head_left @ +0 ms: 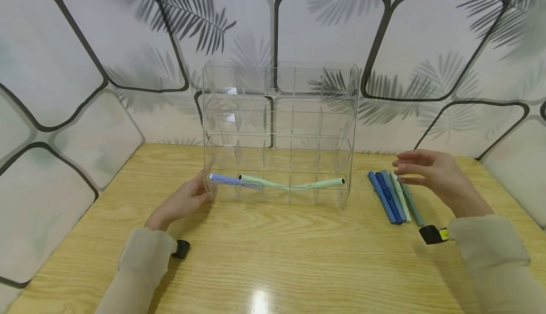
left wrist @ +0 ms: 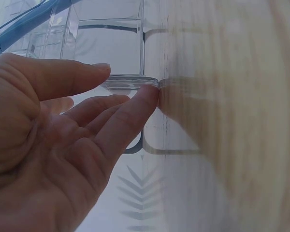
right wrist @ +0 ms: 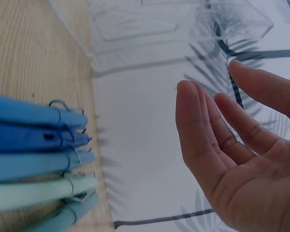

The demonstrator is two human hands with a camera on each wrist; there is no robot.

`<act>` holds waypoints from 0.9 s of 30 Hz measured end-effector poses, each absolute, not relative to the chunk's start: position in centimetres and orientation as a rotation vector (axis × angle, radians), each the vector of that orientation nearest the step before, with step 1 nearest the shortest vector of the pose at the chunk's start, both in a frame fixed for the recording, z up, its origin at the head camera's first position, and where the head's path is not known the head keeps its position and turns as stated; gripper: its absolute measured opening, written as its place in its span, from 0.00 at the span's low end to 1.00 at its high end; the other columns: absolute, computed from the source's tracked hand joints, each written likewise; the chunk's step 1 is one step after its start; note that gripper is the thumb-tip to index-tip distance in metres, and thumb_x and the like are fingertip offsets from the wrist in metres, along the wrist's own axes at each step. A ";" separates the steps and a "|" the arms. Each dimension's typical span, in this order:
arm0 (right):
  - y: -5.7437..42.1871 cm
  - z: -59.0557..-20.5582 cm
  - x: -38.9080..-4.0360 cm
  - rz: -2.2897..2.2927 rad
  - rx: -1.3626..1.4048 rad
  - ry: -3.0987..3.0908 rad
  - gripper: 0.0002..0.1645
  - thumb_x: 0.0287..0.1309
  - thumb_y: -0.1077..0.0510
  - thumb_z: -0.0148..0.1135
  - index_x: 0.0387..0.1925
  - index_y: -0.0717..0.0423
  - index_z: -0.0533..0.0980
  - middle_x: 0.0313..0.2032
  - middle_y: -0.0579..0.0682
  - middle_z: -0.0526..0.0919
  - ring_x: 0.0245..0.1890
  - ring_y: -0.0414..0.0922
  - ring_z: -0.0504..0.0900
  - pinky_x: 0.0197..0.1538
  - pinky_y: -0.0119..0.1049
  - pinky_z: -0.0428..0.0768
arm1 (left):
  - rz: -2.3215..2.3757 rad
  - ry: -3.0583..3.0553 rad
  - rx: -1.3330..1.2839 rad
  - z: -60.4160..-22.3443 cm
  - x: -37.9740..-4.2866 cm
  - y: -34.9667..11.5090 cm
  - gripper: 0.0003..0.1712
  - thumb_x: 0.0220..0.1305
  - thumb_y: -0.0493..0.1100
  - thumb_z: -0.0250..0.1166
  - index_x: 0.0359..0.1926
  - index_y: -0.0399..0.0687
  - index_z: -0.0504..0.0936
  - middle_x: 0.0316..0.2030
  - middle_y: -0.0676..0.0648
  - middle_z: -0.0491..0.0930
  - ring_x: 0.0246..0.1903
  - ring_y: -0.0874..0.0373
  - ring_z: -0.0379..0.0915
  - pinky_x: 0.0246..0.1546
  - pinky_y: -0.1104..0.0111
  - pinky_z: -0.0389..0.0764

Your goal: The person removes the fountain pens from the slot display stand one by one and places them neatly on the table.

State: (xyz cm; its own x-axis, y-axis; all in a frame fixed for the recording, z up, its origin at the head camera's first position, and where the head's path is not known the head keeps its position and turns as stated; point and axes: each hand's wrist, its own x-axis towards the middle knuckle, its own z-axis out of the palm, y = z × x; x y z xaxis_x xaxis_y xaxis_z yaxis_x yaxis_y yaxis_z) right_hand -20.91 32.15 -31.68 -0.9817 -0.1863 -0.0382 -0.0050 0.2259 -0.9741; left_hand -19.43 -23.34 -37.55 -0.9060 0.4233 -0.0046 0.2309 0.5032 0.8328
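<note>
A wall panelled in white with black outlines and grey palm-leaf prints closes in your wooden table [head_left: 273,257] at the back and on both sides, while the near half of the tabletop lies bare in front of you. The clear acrylic organizer [head_left: 279,133] stands upright at mid-table, its tiers of compartments facing you; in the bottom tier lie a blue pen [head_left: 232,180] and two mint-green pens [head_left: 298,183], slanted across the dividers. Your left hand [head_left: 183,201] rests against the organizer's lower left corner with fingers straight and relaxed, one fingertip [left wrist: 147,94] touching the acrylic edge, gripping nothing. Your right hand [head_left: 431,171] hovers just above the row of pens [head_left: 394,195] lying side by side to the right of the organizer, fingers extended and loose, holding nothing. Open table shows between that row and the organizer's right wall.
</note>
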 end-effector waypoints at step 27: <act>26.6 -31.7 -18.9 -1.861 -0.422 2.227 0.16 0.68 0.68 0.62 0.54 0.55 0.78 0.48 0.49 0.85 0.46 0.47 0.86 0.47 0.42 0.84 | 1.409 2.490 0.574 -37.7 -19.6 -23.2 0.50 0.72 0.25 0.52 0.81 0.48 0.31 0.31 0.43 0.71 0.31 0.52 0.65 0.32 0.68 0.69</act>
